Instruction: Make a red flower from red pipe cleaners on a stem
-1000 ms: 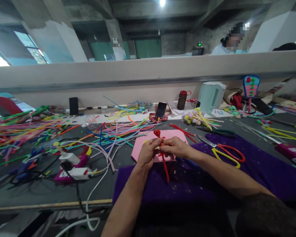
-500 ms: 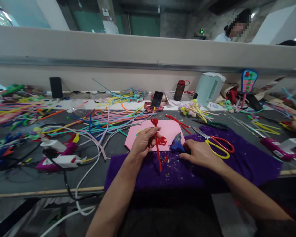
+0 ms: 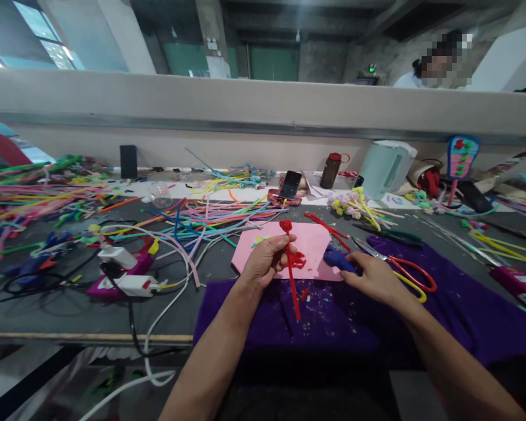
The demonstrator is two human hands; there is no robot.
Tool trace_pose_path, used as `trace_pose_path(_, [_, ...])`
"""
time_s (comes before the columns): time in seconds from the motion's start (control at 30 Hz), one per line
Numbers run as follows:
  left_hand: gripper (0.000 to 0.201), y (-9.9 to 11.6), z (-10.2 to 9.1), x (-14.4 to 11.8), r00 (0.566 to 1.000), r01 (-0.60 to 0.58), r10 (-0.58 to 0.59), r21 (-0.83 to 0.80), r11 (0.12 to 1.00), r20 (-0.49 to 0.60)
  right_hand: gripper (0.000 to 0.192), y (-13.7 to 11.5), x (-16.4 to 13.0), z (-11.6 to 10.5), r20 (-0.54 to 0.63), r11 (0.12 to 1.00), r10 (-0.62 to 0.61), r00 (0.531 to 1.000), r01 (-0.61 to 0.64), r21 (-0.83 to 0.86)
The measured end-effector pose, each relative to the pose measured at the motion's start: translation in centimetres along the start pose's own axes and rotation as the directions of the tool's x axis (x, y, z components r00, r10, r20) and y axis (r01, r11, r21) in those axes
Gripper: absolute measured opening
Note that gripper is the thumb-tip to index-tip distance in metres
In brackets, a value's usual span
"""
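My left hand (image 3: 267, 260) pinches the red stem of a small pipe-cleaner flower (image 3: 292, 275). Its curled red head points up and the stem slants down over the purple cloth (image 3: 267, 316). My right hand (image 3: 370, 275) is closed around the handle of a blue glue gun (image 3: 338, 258), whose front end points left towards the flower. Beneath both hands lies a pink sheet (image 3: 313, 234) with loose red pieces (image 3: 297, 261) on it. Scissors (image 3: 409, 270) with red and yellow handles rest just right of my right hand, partly covered by it.
Pipe cleaners (image 3: 219, 210) in many colours spread across the left and back. Power strips (image 3: 123, 275) with white cables lie at left. A phone (image 3: 290, 185), a bottle (image 3: 330, 171) and a pale green kettle (image 3: 386, 169) stand along the back. Behind the partition is a person.
My right hand has taken hold of the glue gun, lifting and turning it from where it lay on the pink sheet. My left hand still holds the red flower. The view has shifted slightly.
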State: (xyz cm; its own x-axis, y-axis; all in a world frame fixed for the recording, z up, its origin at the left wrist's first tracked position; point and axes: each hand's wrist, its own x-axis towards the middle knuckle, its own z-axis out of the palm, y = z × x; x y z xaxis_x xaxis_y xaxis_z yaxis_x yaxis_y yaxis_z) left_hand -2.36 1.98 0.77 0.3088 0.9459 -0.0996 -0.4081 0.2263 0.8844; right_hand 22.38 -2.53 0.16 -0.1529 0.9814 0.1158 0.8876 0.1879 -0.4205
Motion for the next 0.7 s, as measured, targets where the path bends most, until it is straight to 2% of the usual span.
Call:
trace_pose_path(0.07, [0.022, -0.1, -0.1, 0.1, 1.000, 0.003, -0.003, -0.004, 1.000, 0.009, 0.027, 0.3, -0.3, -0.6, -0.062, 0.948, -0.021, 0.998, 0.039, 0.317])
trace_pose_path(0.1, [0.022, -0.1, -0.1, 0.1, 1.000, 0.008, -0.008, -0.005, 1.000, 0.010, 0.029, 0.3, -0.5, -0.7, -0.081, 0.873, -0.038, 0.996, 0.072, 0.483])
trace_pose_path(0.17, [0.021, -0.2, -0.2, 0.2, 1.000, 0.013, -0.013, -0.001, 1.000, 0.010, 0.032, -0.1, -0.8, -0.7, -0.088, 0.664, -0.076, 0.993, 0.116, 0.739])
trace_pose_path(0.2, [0.021, -0.3, -0.1, 0.2, 1.000, 0.014, -0.014, 0.003, 1.000, 0.010, 0.033, -0.5, -1.0, -0.6, -0.085, 0.566, -0.094, 0.992, 0.123, 0.815])
trace_pose_path(0.27, [0.020, -0.3, -0.1, 0.2, 1.000, 0.014, -0.015, 0.015, 1.000, 0.017, 0.034, -1.3, -1.3, 0.0, -0.071, 0.452, -0.121, 0.990, 0.119, 0.884])
trace_pose_path(0.37, [0.020, -0.3, 0.2, 0.1, 0.999, 0.018, -0.019, 0.051, 0.999, 0.026, 0.038, -2.4, -1.6, 1.0, -0.086, 0.418, -0.115, 0.990, 0.127, 0.900])
trace_pose_path(0.47, [0.022, -0.3, 0.5, 0.0, 0.999, 0.021, -0.023, 0.083, 0.996, 0.025, 0.043, -3.0, -1.9, 1.9, -0.128, 0.429, -0.128, 0.984, 0.171, 0.887])
trace_pose_path(0.7, [0.028, -0.7, 0.3, 0.0, 0.999, 0.014, -0.020, 0.149, 0.989, 0.044, 0.040, -3.8, -2.3, 2.9, -0.188, 0.463, -0.175, 0.966, 0.249, 0.851])
